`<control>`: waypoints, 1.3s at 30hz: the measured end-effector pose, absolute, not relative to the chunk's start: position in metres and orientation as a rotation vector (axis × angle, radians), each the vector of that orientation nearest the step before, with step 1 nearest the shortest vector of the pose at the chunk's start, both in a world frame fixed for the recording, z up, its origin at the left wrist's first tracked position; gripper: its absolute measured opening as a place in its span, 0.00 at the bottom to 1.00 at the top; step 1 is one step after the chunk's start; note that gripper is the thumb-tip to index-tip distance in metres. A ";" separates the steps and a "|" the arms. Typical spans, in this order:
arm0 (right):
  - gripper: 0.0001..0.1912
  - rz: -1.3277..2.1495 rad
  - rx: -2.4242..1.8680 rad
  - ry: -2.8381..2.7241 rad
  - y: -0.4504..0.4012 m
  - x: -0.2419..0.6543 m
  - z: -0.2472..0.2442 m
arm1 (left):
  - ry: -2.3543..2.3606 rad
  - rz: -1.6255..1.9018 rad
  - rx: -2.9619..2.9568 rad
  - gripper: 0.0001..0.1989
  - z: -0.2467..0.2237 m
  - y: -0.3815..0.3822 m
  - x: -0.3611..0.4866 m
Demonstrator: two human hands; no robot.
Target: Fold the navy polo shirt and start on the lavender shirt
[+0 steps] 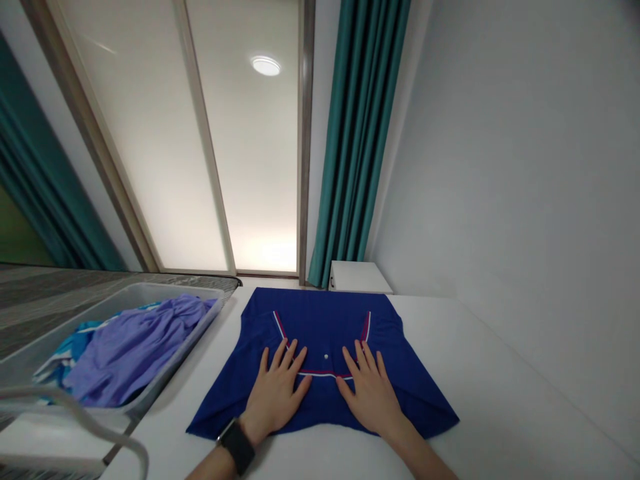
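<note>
Blue polo shirt point(325, 327) laid folded on white table point(500, 380). Cloth looks soft, light, floppy; best taken by folded edges. Left hand point(275, 393) and right hand point(373, 393) pressed flat on shirt, fingers spread, nothing gripped. Red-and-white collar trim point(325, 375) seen between hands.

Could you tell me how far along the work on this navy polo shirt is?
The navy polo shirt with red-and-white trim already lies folded on the white table. The left hand and right hand press it flat. Remaining, bunched in the grey plastic tub: a lilac garment and a turquoise one.
</note>
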State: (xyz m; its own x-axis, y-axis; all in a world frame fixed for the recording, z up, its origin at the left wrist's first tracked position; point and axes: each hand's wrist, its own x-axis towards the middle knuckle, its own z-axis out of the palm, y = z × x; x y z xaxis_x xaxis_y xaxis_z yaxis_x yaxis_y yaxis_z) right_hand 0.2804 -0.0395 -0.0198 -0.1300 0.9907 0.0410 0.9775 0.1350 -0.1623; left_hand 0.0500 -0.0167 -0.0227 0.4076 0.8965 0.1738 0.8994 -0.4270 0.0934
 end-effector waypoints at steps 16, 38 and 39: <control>0.33 0.048 -1.950 -2.219 0.005 0.312 -0.012 | -1.553 -0.371 -2.550 0.29 -0.002 0.045 0.012; 0.35 -0.024 -2.035 -2.209 0.082 0.391 -0.057 | -1.806 -0.206 -2.510 0.28 -0.027 0.114 -0.026; 0.35 -0.026 -2.043 -2.210 0.079 0.391 -0.056 | -1.805 -0.209 -2.510 0.28 -0.028 0.112 -0.026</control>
